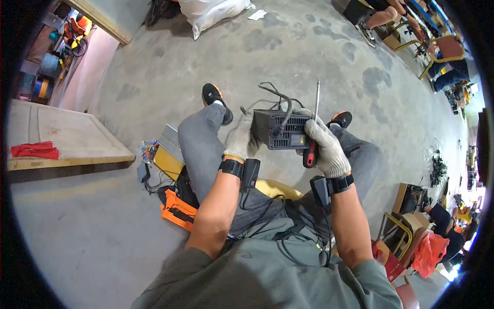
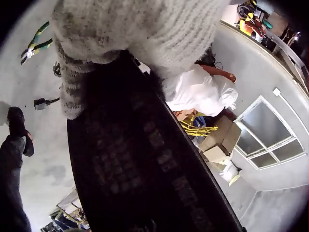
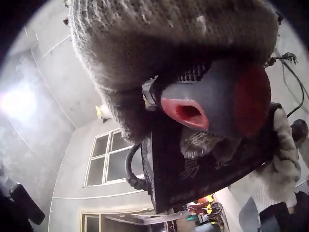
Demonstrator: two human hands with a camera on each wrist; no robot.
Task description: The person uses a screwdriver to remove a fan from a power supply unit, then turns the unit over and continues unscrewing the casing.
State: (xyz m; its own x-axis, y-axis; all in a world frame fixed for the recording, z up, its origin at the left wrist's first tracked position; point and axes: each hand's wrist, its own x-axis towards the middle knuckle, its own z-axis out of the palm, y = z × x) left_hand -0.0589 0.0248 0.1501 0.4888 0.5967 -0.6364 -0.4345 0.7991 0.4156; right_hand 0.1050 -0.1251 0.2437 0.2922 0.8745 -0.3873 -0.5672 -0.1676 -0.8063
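A black vented box [image 1: 280, 130] with a grey cable [image 1: 288, 110] is held up between two gloved hands above the lap. The left hand [image 1: 242, 138] grips its left side; in the left wrist view the glove [image 2: 135, 34] wraps over one end of the dark box [image 2: 120, 159]. The right hand [image 1: 328, 147] holds a red and black screwdriver [image 1: 310, 154], its shaft pointing up and away, and also touches the box's right side. From the right wrist view, the screwdriver handle [image 3: 217, 101] lies under the glove [image 3: 169, 43], against the box [image 3: 217, 179].
An orange tool part [image 1: 179, 210] and a yellow case [image 1: 167, 162] lie by the left leg. At the left stands a wooden board [image 1: 67, 131] with red cloth [image 1: 35, 150]. A white sack [image 1: 211, 13] is at the top; chairs [image 1: 447, 49] and people are at right.
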